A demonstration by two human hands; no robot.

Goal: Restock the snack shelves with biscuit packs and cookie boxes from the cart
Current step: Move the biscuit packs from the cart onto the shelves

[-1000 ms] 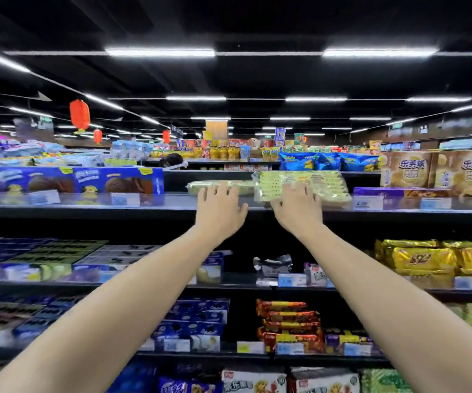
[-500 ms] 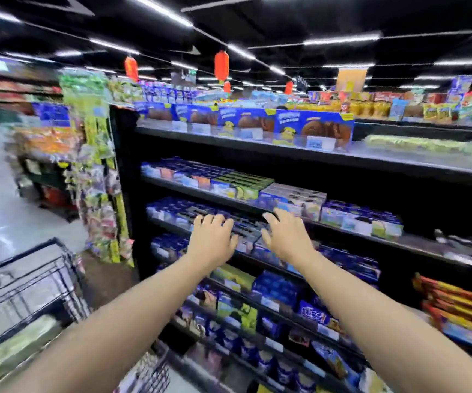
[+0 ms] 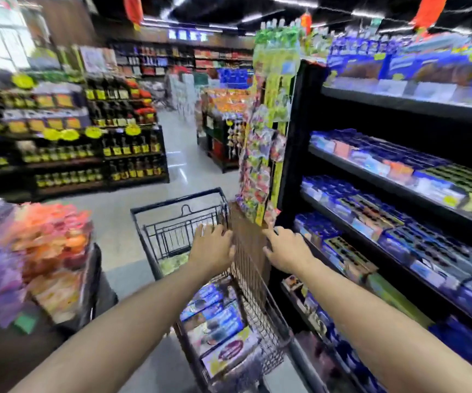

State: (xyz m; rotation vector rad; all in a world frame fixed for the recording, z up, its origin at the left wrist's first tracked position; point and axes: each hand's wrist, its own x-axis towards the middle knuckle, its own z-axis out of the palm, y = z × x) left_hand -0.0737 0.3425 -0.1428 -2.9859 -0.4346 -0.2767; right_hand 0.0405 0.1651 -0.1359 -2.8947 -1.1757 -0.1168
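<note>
A black wire cart (image 3: 155, 219) stands in the aisle beside the snack shelves (image 3: 385, 180). Inside it lie blue and white cookie boxes (image 3: 215, 327) and green biscuit packs (image 3: 174, 263). My left hand (image 3: 210, 248) hovers over the cart's basket with fingers spread and holds nothing. My right hand (image 3: 286, 252) is stretched out just right of the cart's wire side, over the shelf's lower edge, fingers straight and empty. The shelves carry rows of blue boxed biscuits.
A hanging strip of small snack packets (image 3: 260, 171) dangles at the shelf end above the cart. A display of orange and purple bagged goods (image 3: 39, 251) stands at the left. Bottle shelves (image 3: 101, 148) line the far side of the grey aisle floor (image 3: 121, 222).
My view swung left and down from the top shelf to the cart. Both hands left the green pack on the top shelf and came down over the cart, empty.
</note>
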